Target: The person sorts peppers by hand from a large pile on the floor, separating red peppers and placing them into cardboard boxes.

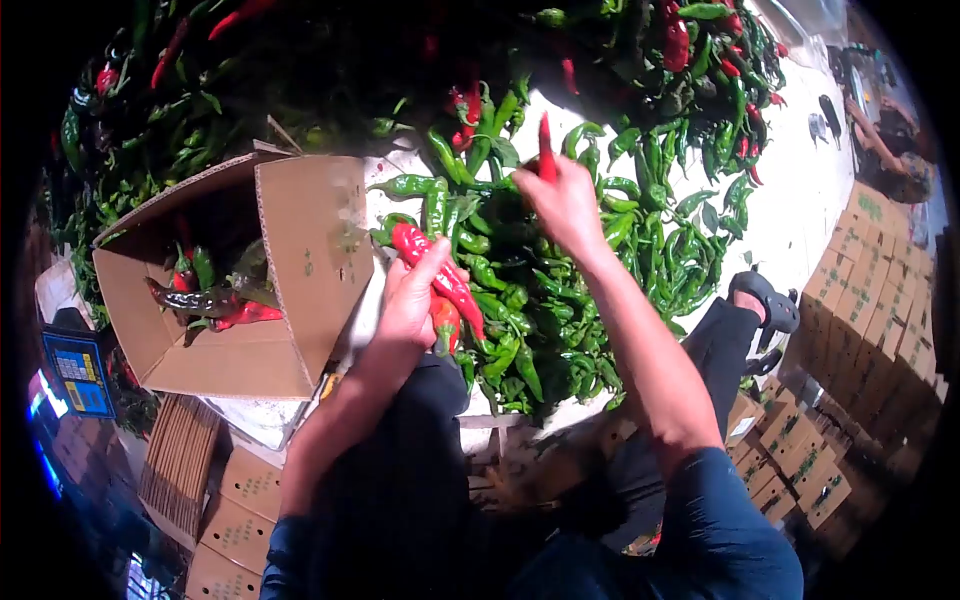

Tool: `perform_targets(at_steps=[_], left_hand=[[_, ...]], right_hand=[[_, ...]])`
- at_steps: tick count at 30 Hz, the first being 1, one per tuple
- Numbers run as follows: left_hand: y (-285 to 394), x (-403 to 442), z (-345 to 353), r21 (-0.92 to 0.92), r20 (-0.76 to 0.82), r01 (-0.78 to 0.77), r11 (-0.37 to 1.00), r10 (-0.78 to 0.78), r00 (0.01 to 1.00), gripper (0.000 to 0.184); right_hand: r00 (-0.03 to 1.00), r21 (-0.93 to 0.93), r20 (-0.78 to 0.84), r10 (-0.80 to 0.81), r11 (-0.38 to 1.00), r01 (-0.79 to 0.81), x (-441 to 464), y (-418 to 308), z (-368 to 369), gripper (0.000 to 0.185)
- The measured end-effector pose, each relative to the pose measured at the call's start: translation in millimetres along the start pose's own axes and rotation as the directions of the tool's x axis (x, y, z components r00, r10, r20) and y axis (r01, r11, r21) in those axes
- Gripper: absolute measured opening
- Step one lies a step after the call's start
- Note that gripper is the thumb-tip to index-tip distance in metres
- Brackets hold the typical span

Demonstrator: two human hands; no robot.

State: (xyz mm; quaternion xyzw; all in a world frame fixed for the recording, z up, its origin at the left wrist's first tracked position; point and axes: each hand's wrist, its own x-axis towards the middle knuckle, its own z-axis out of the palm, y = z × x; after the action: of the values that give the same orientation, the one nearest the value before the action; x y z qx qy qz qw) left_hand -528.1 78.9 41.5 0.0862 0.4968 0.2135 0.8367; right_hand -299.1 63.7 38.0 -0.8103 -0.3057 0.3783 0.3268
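My left hand (408, 305) is closed on red peppers (440, 268), with a long glossy one lying across the fingers and an orange-red one below it. Over the pile of green peppers (500, 290), my right hand (560, 200) grips a slim red pepper (545, 148) that points upward. To the left of my left hand, an open cardboard box (310, 270) lies with its mouth toward me and holds several red, dark and green peppers (205, 300).
Heaps of green and red peppers (690, 150) spread across the far side. A blue-faced device (78, 372) is at the left edge. Cardboard boxes are stacked at lower left (240, 500) and right (870, 280). A sandaled foot (765, 308) and another person's arm (872, 135) show at right.
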Motion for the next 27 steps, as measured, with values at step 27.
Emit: perform_targets(at_steps=[27], left_hand=[[21.8, -8.5, 31.1, 0.019, 0.208, -0.02, 1.0, 0.015, 0.978, 0.038]], right_hand=[[0.837, 0.802, 0.545, -0.047, 0.321, -0.504, -40.1, 16.9, -52.2, 0.056]])
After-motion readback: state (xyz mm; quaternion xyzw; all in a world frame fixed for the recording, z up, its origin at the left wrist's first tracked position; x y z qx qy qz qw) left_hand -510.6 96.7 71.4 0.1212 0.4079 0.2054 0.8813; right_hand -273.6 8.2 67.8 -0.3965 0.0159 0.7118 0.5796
